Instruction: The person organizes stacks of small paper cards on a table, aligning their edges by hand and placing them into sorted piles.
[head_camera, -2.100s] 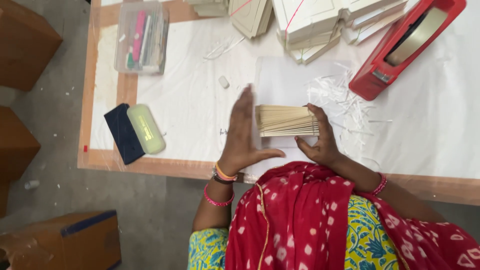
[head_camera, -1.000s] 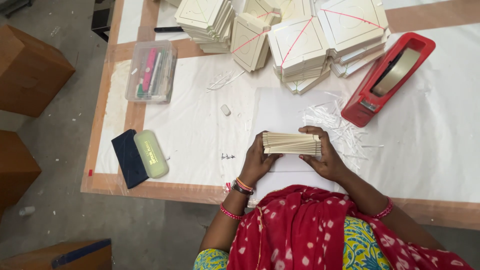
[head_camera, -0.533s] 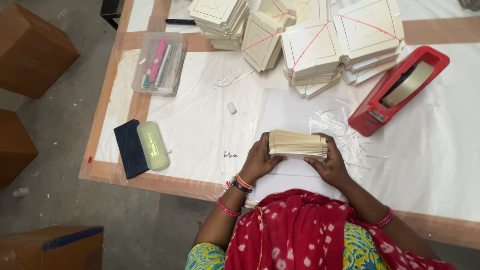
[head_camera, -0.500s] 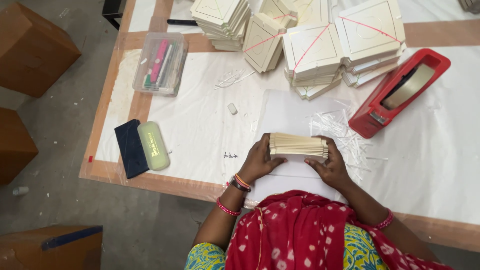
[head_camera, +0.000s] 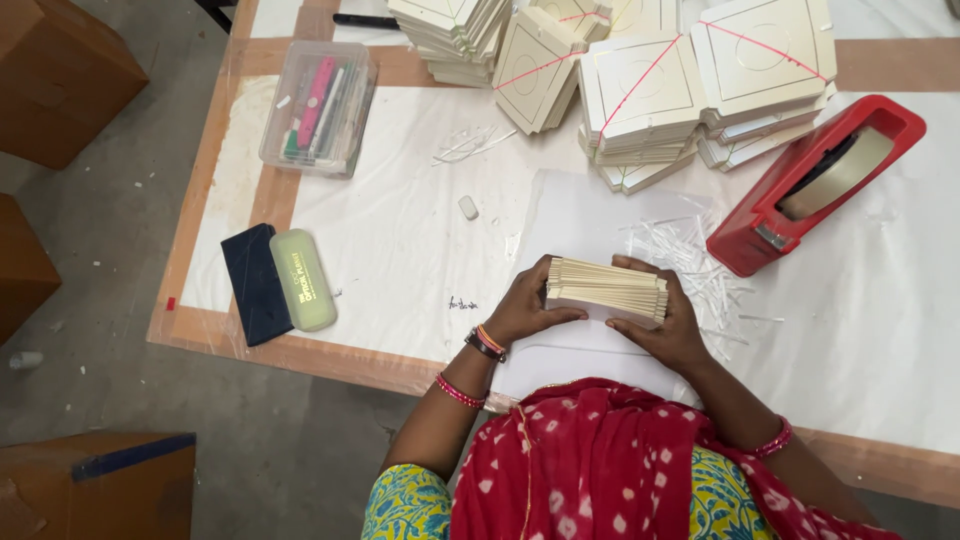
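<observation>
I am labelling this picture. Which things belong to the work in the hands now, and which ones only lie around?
In hand:
- card stack, pressed between left hand and right hand
- white sheet under it

Lying about:
- tape dispenser
- tied card bundles
- plastic box
- green case
- dark pad
- white strips

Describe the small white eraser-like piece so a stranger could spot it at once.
On the white-covered table, look between the clear plastic box of pens and the cream card stack in the person's hands. The small white piece lies alone there, a stubby block unlike the thin white strips nearby.
</observation>
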